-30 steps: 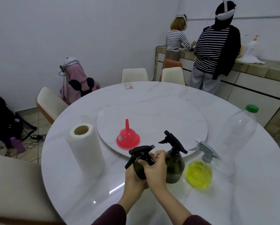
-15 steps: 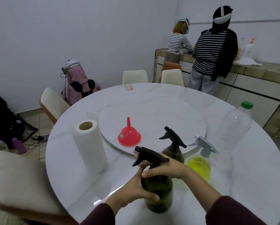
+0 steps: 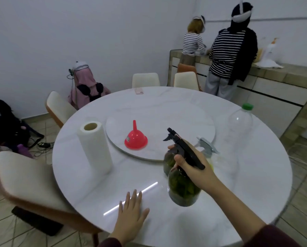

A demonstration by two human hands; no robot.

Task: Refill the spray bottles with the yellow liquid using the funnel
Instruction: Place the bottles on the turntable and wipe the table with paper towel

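Right hand [image 3: 193, 168] grips neck of dark green translucent spray bottle with black trigger head [image 3: 183, 186], held above near edge of round white marble table [image 3: 256, 184], tilted, base toward camera. Left hand [image 3: 131, 213] flat on table near edge, fingers straight, holding nothing. Second dark green spray bottle [image 3: 167, 162] behind, touching edge of turntable [image 3: 167, 114]. Red plastic funnel [image 3: 136, 139] upside down on turntable, spout up. Clear spray bottle of yellow liquid, grey trigger [image 3: 208, 148], mostly hidden behind right hand. White paper towel roll [image 3: 95, 145] upright near left edge.

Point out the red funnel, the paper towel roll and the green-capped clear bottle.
red funnel [image 3: 136, 142], head view, on its wide cone.
paper towel roll [image 3: 95, 148], head view, on its side.
green-capped clear bottle [image 3: 240, 122], head view, on its clear shoulder.
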